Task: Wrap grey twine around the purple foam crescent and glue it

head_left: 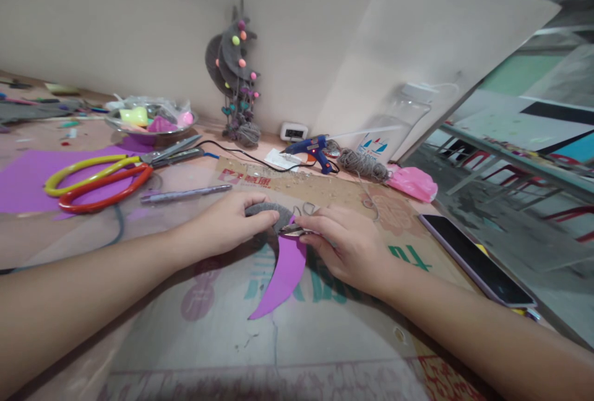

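A purple crescent [286, 274] of foam or felt points its tip toward me, with its upper part covered in grey, apparently yarn or felt [268, 208]. My left hand [239, 224] grips that grey part between thumb and fingers. On the other side, my right hand [346, 243] pinches a small metal tool [293, 229], perhaps thread snips, whose tip lies at the edge between grey and purple. A loop of grey yarn [307, 208] shows beside the right fingers. The tool's handle is mostly hidden by my hand.
Cardboard [195, 339] covers the work surface. Large scissors [102, 181], a pen [185, 194] and a metal bowl [153, 132] are left; a glue gun [313, 150], yarn [362, 164] and a decorated moon hanging [234, 67] stand behind. A phone [473, 258] lies right.
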Tool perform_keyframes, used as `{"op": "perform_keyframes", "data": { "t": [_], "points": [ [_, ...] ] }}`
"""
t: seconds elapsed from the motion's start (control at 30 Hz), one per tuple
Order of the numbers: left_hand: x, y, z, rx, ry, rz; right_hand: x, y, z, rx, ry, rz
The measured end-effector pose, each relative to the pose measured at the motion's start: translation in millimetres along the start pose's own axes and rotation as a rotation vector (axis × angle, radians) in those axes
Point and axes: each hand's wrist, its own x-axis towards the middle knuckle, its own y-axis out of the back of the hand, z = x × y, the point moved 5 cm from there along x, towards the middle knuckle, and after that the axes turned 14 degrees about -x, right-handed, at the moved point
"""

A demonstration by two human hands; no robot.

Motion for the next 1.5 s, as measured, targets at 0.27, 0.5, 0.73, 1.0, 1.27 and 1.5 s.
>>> {"op": "perform_keyframes", "data": {
  "t": [0.27, 0.5, 0.73, 1.0, 1.27, 1.5],
  "points": [
    [1.6, 0.2, -0.1, 0.027, 0.002, 0.003, 1.5, 0.4, -3.5, -0.071, 0.03, -0.004],
    [1.0, 0.6, -0.7, 0.036, -0.001, 0.008, 1.2, 0.9, -5.5, -0.114, 0.068, 0.003],
    [0.6, 0.0, -0.3, 0.032, -0.01, 0.006, 0.9, 0.2, -5.9, -0.129, 0.08, -0.001],
    [0.6, 0.1, -0.6, 0.002, -0.023, 0.011, -1.3, 1.1, 3.2, 0.074, -0.041, 0.045],
    [0.5, 1.8, -4.0, -0.112, 0.009, 0.023, -6.6, -4.4, 14.2, 0.318, -0.303, 0.018],
    [0.0, 0.4, -17.7, -0.338, 0.114, 0.034, -3.0, -16.8, 21.5, 0.594, -0.597, -0.136]
  ]
}}
